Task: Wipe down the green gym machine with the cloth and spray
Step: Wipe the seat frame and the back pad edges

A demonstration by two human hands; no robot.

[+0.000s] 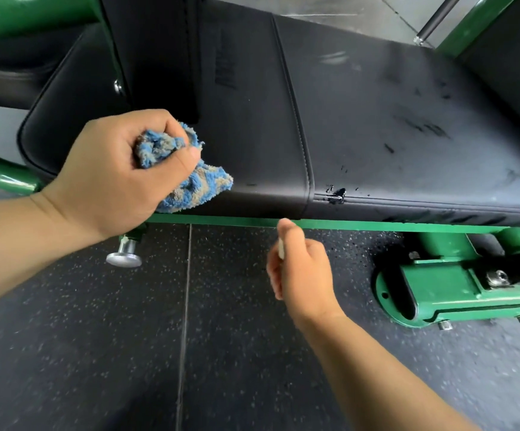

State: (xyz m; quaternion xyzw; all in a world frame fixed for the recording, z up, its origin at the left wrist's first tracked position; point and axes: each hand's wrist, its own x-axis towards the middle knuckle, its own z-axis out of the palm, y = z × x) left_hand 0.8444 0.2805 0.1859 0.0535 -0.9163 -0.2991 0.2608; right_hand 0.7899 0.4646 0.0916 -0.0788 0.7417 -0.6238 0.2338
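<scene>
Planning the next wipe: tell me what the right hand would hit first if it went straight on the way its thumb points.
The green frame rail under the black seat pad. The right hand has its thumb tip nearly at that rail's edge, though depth is unclear here.
</scene>
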